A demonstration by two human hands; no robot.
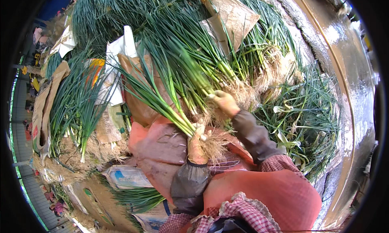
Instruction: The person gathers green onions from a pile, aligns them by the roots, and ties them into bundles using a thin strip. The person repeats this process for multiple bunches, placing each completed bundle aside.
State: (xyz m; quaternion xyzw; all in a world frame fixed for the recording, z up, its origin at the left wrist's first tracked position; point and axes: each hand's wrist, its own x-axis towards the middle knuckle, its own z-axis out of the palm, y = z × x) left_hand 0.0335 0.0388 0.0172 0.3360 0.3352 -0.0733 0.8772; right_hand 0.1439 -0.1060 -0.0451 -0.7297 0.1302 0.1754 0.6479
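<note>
My left hand (195, 150) grips a small bunch of green onions (173, 113) near the white ends. Their tan roots (215, 143) hang out to the right of the fist, and the leaves fan up and left. Slightly higher and to the right, my right hand (226, 103) closes around the base of more green onion stalks (197, 70), whose leaves are blurred. Just behind that hand lies a thick pile of green onions (182, 29) with roots towards me. A red plastic apron (164, 148) covers my lap beneath both hands.
Brown paper wrapping (235, 17) lies over onions at the top. Loose leaves and trimmings (304, 120) are heaped on the right. More onions (76, 111) stand at the left beside a folded paper sack (48, 105). A hose (337, 62) runs along the wet floor (360, 111).
</note>
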